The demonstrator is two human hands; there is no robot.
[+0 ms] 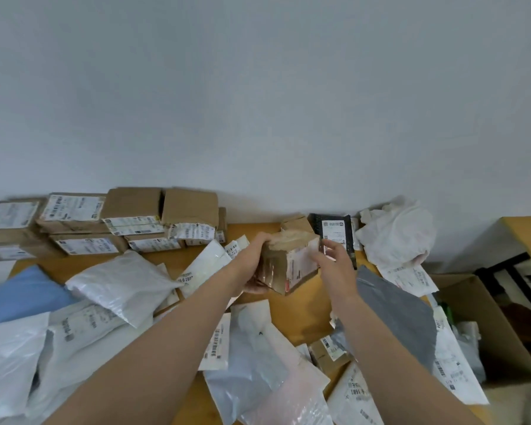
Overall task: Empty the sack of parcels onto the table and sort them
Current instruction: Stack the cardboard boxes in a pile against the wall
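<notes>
Gripped from both sides, a small taped cardboard box (288,265) is held above the middle of the table (298,314). The left hand (255,262) is wrapped round its left end, fingers over the top and thumb underneath. The right hand (334,259) is set against the labelled right end with bent fingers, though how firm that grip is cannot be told.

The emptying appears to be done: parcels are spread across the whole table, and no full sack is seen. A crumpled white bag (402,234) at the right, against the wall, may be the emptied sack, but this cannot be confirmed.

The sorting is judged to be partly done. Stacked cardboard boxes (129,222) are lined up along the wall in the upper left of the table. Still unsorted are white poly mailers (120,283) at lower left, a blue mailer (22,296) at the left edge, a grey mailer (393,314) at the right, and a black parcel (334,231) standing just behind the right hand. The held box is likely meant for the row of boxes.
</notes>
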